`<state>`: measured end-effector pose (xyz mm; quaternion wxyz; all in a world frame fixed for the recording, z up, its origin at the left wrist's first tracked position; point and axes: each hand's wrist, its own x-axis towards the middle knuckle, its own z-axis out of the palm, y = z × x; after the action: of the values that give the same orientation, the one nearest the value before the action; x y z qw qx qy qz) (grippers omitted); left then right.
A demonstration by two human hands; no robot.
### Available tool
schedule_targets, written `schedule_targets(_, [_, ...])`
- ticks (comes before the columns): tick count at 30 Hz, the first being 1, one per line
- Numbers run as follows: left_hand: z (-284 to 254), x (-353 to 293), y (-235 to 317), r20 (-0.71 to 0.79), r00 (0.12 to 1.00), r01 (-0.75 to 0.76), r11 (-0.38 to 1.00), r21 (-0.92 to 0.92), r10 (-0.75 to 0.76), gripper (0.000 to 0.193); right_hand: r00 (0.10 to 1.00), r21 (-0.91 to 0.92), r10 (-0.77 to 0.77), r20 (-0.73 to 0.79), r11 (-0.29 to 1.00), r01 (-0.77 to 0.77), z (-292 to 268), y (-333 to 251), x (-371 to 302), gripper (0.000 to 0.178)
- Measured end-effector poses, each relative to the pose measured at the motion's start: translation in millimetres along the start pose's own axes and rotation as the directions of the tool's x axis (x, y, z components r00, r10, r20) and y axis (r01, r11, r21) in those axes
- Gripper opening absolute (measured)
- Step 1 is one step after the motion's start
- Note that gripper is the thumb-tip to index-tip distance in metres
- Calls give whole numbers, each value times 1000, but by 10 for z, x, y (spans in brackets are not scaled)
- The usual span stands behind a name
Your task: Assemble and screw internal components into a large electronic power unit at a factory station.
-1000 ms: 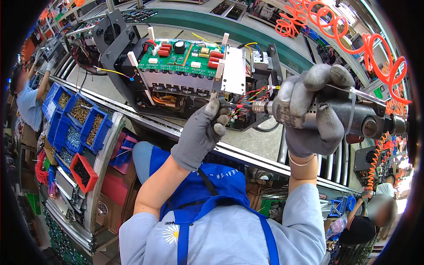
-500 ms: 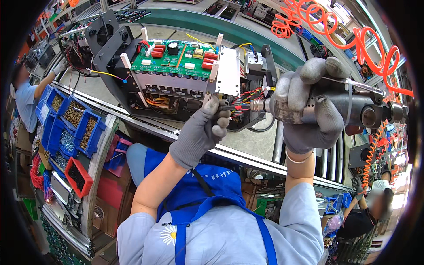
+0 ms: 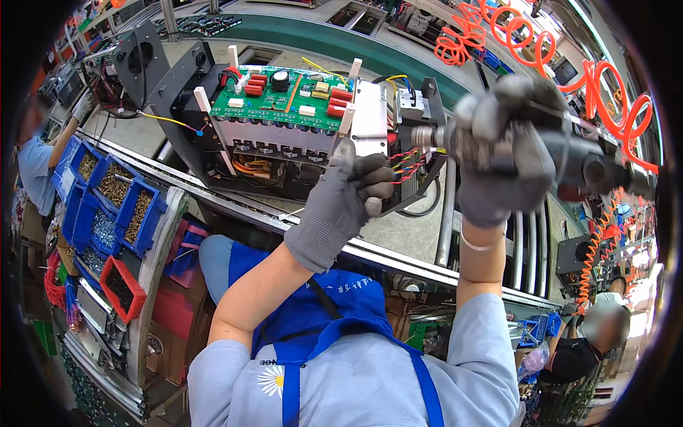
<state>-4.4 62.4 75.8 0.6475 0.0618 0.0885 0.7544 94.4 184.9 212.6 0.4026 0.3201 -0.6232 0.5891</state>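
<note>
Gripped in my right hand (image 3: 506, 160) is a dark pneumatic screwdriver (image 3: 580, 160), held nearly level with its metal nose pointing left; motion blurs it. My left hand (image 3: 341, 196), in a grey glove, is closed beside the right end of an electronic unit, with the thumb up and the fingers curled. Whatever the left fingers may hold is hidden. Behind that hand is a bare metal plate (image 3: 370, 117), next to a green circuit board (image 3: 284, 92) with red and yellow components. Red and yellow wires (image 3: 407, 167) run just right of my left fingers, below the driver's nose.
Blue bins (image 3: 135, 220) of screws and a red bin (image 3: 123, 288) stand at the left. Orange coiled air hoses (image 3: 523, 39) hang at the upper right. A black chassis (image 3: 188, 107) surrounds the board. Co-workers are at the far left and lower right.
My right hand has drawn the screwdriver slightly up and right, away from my left hand. The left hand has shifted slightly right, its fingers no longer at the driver's tip.
</note>
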Motion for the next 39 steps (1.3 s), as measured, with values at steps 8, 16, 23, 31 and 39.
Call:
schedule_targets(8, [-357, -268, -235, -173, 984, 65, 988, 142, -40, 50, 911, -565, -41, -411, 796, -219, -736, 701, 365, 11])
schedule_targets(16, [-1092, -690, -272, -352, 936, -2, 1000, 7, 4, 38, 916, -599, -33, -401, 765, -235, -1047, 1016, 419, 17])
schedule_targets(23, [-1266, -709, -296, -408, 913, -21, 998, -62, -7, 33, 856, -379, 144, -497, 851, -364, -910, 1074, 579, 13])
schedule_targets(31, [-1373, -753, -431, -410, 912, -12, 996, -93, -28, 32, 834, -401, 281, -475, 774, -490, -956, 1163, 699, 11])
schedule_targets(39, [-1272, -787, -317, -427, 904, -6, 999, -51, -17, 31, 673, -141, 532, -514, 722, -678, -1166, 1019, 941, 6])
